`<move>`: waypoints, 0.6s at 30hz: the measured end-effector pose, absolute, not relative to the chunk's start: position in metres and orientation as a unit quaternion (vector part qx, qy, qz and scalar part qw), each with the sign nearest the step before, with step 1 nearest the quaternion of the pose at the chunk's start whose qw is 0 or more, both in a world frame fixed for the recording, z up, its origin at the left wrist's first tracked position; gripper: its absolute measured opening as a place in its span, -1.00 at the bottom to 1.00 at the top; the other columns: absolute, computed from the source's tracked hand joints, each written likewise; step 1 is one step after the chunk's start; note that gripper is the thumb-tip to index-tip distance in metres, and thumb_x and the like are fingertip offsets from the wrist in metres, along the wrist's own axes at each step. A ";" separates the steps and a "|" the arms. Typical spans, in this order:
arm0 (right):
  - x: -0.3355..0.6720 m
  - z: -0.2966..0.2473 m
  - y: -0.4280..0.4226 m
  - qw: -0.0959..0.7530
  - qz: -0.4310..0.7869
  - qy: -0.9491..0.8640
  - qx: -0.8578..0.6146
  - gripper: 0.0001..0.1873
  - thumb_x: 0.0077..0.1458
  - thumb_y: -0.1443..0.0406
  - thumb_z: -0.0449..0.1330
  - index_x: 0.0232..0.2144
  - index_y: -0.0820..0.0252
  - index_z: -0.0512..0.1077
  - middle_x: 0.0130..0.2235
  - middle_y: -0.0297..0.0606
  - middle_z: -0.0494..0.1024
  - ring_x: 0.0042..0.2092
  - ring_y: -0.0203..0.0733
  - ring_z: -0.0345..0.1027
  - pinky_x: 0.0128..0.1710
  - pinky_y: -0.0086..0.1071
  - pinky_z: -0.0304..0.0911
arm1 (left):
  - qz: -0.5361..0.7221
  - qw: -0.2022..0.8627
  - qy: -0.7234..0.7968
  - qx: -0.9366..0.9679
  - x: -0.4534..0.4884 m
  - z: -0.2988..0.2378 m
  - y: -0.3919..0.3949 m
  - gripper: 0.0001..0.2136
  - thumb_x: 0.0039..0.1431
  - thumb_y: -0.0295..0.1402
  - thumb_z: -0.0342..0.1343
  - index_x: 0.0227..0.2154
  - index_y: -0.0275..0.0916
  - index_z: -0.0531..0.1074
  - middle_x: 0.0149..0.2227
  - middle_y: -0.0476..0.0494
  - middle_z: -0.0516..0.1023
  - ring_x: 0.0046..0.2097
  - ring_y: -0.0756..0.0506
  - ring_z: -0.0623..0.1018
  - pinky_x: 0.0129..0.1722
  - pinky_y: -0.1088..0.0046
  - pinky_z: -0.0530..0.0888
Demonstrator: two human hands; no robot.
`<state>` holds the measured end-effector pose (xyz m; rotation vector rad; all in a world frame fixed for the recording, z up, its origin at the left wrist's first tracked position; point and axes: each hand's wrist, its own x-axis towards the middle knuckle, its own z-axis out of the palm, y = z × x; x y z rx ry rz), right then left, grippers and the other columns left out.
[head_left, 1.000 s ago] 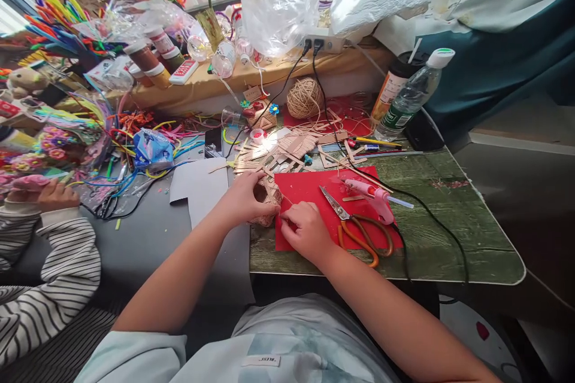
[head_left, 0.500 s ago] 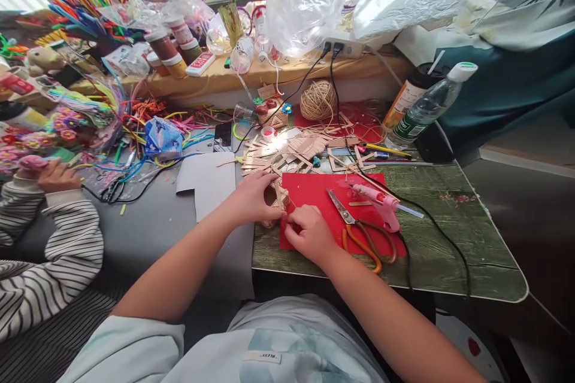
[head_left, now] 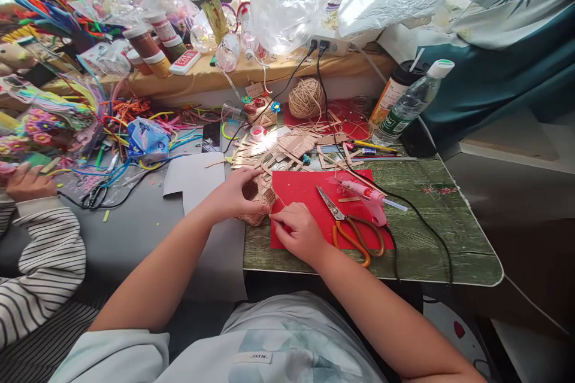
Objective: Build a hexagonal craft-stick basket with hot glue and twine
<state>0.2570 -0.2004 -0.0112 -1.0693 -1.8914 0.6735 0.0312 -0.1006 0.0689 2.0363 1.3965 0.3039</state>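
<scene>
Wooden slats, joined into a small rounded stick piece (head_left: 259, 198), sit at the lower middle of the frame, on the near left corner of a red sheet (head_left: 309, 188). The left hand (head_left: 233, 194) curls over the piece from the left and grips it, fingers bent around its top. The right hand (head_left: 300, 230) rests just right of it, fingertips pressed together in a pinch against the piece's near edge; whether they nip a thin strand is too small to tell. By its look the piece is only partly built: several slats hold together, though the left hand hides how much is closed. To the right on the sheet, orange-handled scissors (head_left: 354, 230) and a pink glue gun (head_left: 366, 194) lie untouched. Farther up, a heap of loose sticks (head_left: 287, 146) lies unused, with a ball of twine (head_left: 306, 97) behind it. At the left edge, another person's hand (head_left: 27, 181), in a striped sleeve (head_left: 49, 251), lies among coloured wires (head_left: 135, 119).
</scene>
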 end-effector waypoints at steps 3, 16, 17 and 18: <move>0.258 -0.007 -0.201 0.439 0.269 -0.764 -0.387 -0.78 0.40 0.33 0.14 -0.04 0.08 0.59 -0.24 -0.23 0.69 -0.19 -0.10 0.44 -0.05 -0.11 0.26 | 0.154 0.407 0.525 0.731 0.025 0.073 -0.097 -0.06 -0.15 0.04 0.50 0.34 -0.08 0.39 0.35 -0.22 0.42 0.35 -0.42 0.43 0.37 0.04 0.38; 0.264 -0.005 -0.203 0.475 0.225 -0.779 -0.341 -0.62 0.41 0.35 0.12 0.19 0.00 0.49 -0.19 -0.23 0.68 -0.16 -0.09 0.47 -0.05 -0.08 0.30 | 0.202 0.644 0.526 0.517 0.024 0.068 -0.103 -0.11 -0.13 -0.02 0.49 0.32 -0.08 0.41 0.16 -0.28 0.63 0.09 -0.43 0.66 -0.08 0.11 0.67; 0.264 -0.005 -0.203 0.477 0.224 -0.779 -0.341 -0.62 0.41 0.35 0.13 0.19 0.00 0.49 -0.19 -0.23 0.68 -0.16 -0.09 0.47 -0.05 -0.09 0.30 | 0.201 0.645 0.528 0.515 0.023 0.067 -0.102 -0.11 -0.14 -0.02 0.50 0.32 -0.08 0.41 0.17 -0.27 0.63 0.08 -0.42 0.66 -0.08 0.11 0.67; 0.264 -0.005 -0.203 0.478 0.224 -0.778 -0.341 -0.62 0.41 0.36 0.13 0.19 0.00 0.48 -0.18 -0.23 0.68 -0.16 -0.09 0.47 -0.05 -0.09 0.30 | 0.201 0.646 0.529 0.512 0.023 0.067 -0.102 -0.11 -0.14 -0.03 0.50 0.31 -0.07 0.41 0.17 -0.27 0.62 0.08 -0.42 0.67 -0.09 0.12 0.67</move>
